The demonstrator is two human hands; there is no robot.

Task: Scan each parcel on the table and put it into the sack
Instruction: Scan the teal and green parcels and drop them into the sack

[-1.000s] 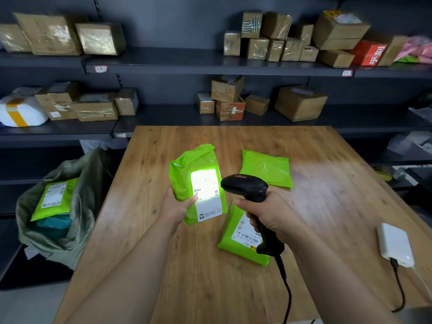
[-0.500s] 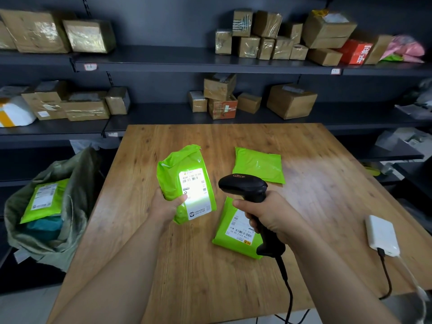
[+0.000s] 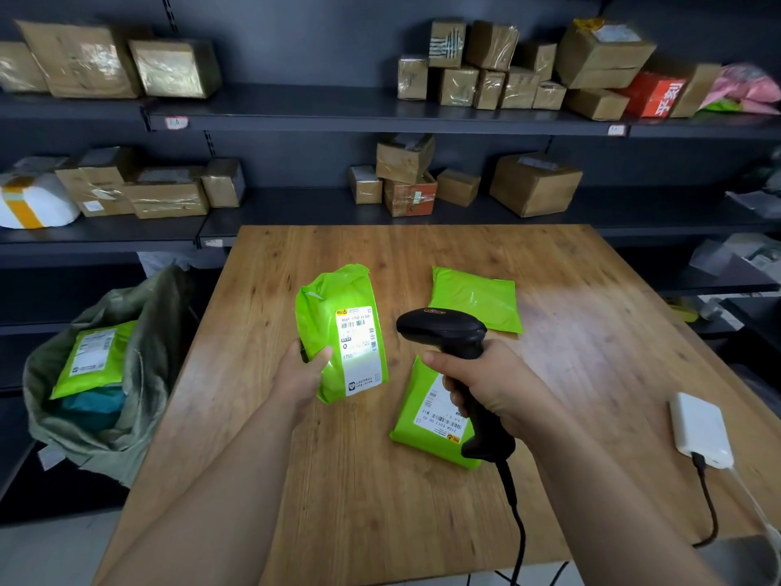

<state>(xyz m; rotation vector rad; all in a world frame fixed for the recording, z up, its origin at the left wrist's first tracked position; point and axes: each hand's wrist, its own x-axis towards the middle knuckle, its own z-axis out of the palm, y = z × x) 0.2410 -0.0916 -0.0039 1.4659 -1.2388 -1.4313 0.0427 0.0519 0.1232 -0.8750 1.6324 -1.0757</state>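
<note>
My left hand (image 3: pixel 301 371) grips a green parcel (image 3: pixel 334 319) upright above the wooden table (image 3: pixel 380 501), its white label facing me. My right hand (image 3: pixel 490 384) holds a black barcode scanner (image 3: pixel 443 329) by the handle, its head aimed at that label from the right. A second green parcel (image 3: pixel 427 425) lies label-up on the table, partly under my right hand. A third green parcel (image 3: pixel 475 298) lies plain side up farther back. The grey-green sack (image 3: pixel 139 365) stands open left of the table, with a green parcel (image 3: pixel 91 357) inside.
A white box (image 3: pixel 701 429) with a black cable sits near the table's right edge. The scanner cable hangs over the front edge. Dark shelves (image 3: pixel 338 116) behind the table hold several cardboard boxes.
The bright scanner light on the held parcel's label has faded, so the print now reads clearly. The parcel has shifted slightly left. My right hand and the scanner stay put.
</note>
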